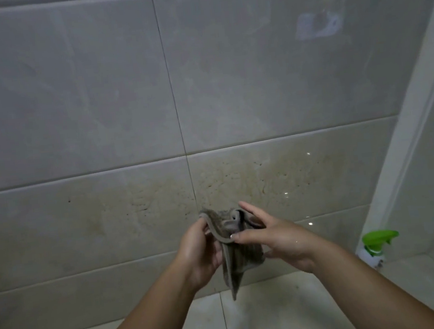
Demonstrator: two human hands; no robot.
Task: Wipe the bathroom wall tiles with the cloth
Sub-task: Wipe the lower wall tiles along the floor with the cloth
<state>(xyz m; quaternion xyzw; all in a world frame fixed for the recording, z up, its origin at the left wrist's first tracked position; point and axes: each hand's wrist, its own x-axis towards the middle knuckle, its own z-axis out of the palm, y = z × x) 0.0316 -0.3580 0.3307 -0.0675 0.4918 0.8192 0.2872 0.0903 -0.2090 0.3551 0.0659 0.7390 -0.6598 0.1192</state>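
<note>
Before stained wall tiles [124, 212], cloth [236, 265] hangs between grips; left grip [200, 250] pinches upper edge, right grip [279, 238] pinches fold.

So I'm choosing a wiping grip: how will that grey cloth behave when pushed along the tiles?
Likely floppy: the cloth droops in folds between the left hand and right hand. Probably light: its hanging tail needs no support. Already crumpled, it may bunch when pushed.

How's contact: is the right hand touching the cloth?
Touching. Head view: the right hand pinches the cloth at its folded edge with thumb and fingers; the left hand holds the other side.
</note>
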